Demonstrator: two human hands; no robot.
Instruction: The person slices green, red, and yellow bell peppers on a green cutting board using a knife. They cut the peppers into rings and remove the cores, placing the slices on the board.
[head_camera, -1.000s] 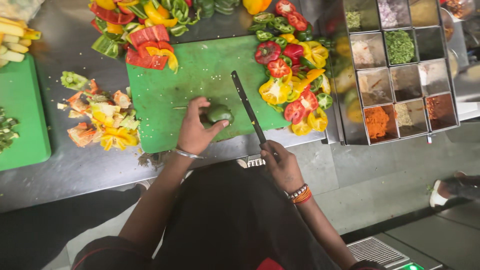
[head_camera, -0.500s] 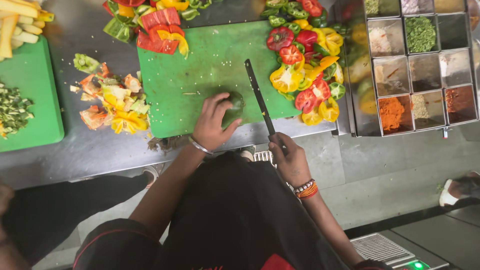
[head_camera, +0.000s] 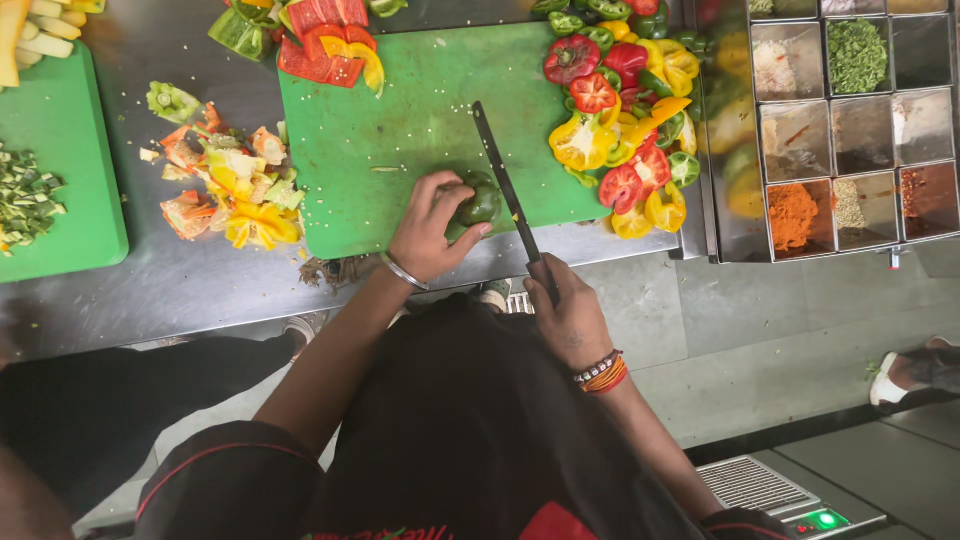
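Head view: green pepper held for cutting on the middle board

Item in hand: a green bell pepper (head_camera: 480, 203), set near the front edge of the green cutting board (head_camera: 400, 130) on the steel tabletop (head_camera: 180, 290). It is gripped from the left by the left hand (head_camera: 430, 228), fingers curled over its top and thumb at its near side.

Tool: a dark-bladed knife (head_camera: 505, 195), its handle clenched in the right hand (head_camera: 568, 315). The blade is laid just beside the pepper's right flank, tip pointing away from the body; whether the edge touches the pepper cannot be told.

Pose: both forearms are extended forward from the torso, the left wrist bent over the board, the right hand kept back at the tabletop's front edge.

Step judged: the pepper is steadied for a cut, not yet opened. A downward stroke close to the left fingertips would be called for, so the fingers are best kept tucked.

Also recorded: halved red, yellow and green peppers (head_camera: 630, 110) piled on the board's right end; cut red pieces (head_camera: 320, 40) at its far left corner; trimmed cores and scraps (head_camera: 235, 185) on the tabletop to the left; a second green board (head_camera: 60, 150) further left; a spice tray (head_camera: 850, 120) to the right.
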